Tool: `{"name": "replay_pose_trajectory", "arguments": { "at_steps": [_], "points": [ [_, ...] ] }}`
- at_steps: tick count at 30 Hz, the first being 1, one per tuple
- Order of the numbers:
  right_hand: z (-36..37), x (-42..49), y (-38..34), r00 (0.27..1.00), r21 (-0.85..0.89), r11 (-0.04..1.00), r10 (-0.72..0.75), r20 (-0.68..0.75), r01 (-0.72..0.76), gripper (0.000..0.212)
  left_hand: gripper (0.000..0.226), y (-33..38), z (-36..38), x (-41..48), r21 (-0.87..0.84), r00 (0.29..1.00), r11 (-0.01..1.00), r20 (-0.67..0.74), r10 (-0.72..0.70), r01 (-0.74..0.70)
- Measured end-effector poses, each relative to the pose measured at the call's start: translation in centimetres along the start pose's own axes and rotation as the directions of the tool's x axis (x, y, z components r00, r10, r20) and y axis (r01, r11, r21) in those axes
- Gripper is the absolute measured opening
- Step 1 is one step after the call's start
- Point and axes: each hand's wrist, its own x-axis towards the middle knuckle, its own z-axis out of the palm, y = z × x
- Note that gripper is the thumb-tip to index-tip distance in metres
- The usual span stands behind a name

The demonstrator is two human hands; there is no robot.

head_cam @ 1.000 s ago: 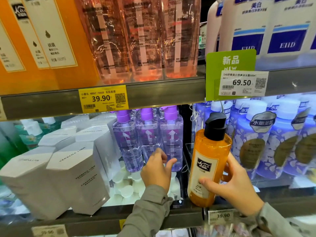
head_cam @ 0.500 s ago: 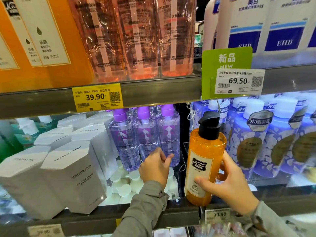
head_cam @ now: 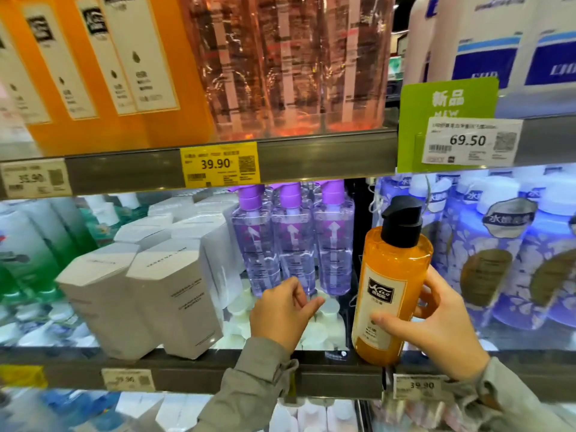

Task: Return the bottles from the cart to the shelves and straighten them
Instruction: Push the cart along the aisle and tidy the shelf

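Right hand (head_cam: 448, 325) wraps the glossy amber bottle (head_cam: 396, 275) — black pump top — left hand (head_cam: 280, 313) loosely curled, empty.

On the grey metal middle shelf (head_cam: 336, 366): white hexagonal cardboard boxes (head_cam: 174, 304) at left-centre, with the front row at the edge. Right of them and further back, three clear purple-capped bottles (head_cam: 293, 244) stand side by side. Small white round caps (head_cam: 321, 325) lie before and below them. The left hand (head_cam: 280, 316) is in front of those bottles' bases; contact cannot be told.

Further right, the orange pump bottle with black pump (head_cam: 392, 294) is upright, its base at the shelf's front edge. The right hand (head_cam: 442, 335) grips it from the right, thumb across its front. Behind and right of it: lilac floral white-capped bottles (head_cam: 486, 266).

On the upper shelf (head_cam: 311, 157), left to right: tall orange bottles (head_cam: 109, 73), clear pink bottles (head_cam: 296, 63), white-and-blue bottles (head_cam: 498, 42).
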Motion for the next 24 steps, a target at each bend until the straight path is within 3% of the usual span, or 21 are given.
{"name": "replay_pose_trajectory", "arguments": {
  "at_steps": [5, 10, 14, 17, 24],
  "points": [
    [2.2, 0.5, 0.0, 0.999, 0.008, 1.0, -0.016, 0.046, 0.015, 0.064, 0.043, -1.3, -2.7, -1.7, 0.005, 0.999, 1.0, -0.035, -0.024, 0.025],
    [5.3, 1.2, -0.8, 0.989, 0.03, 0.999, -0.032, 0.142, 0.028, 0.059, 0.031, -2.9, -6.6, -3.5, -0.071, 0.996, 0.997, -0.085, -0.025, 0.019],
    [8.0, 1.5, -1.9, 0.985, 0.027, 0.999, -0.044, 0.168, 0.04, 0.061, 0.019, -4.3, -9.7, -4.6, -0.115, 1.0, 0.993, -0.004, 0.014, -0.015],
    [9.9, 1.7, -3.4, 0.981, 0.03, 1.0, -0.001, 0.193, -0.005, 0.081, 0.016, -5.7, -12.1, -5.2, -0.097, 0.999, 0.995, 0.045, 0.026, -0.021],
    [14.5, 1.3, -6.2, 0.977, 0.063, 0.996, 0.049, 0.206, -0.063, 0.088, 0.014, -9.0, -17.3, -5.3, -0.086, 0.998, 0.995, 0.04, 0.044, -0.04]
  ]
}}
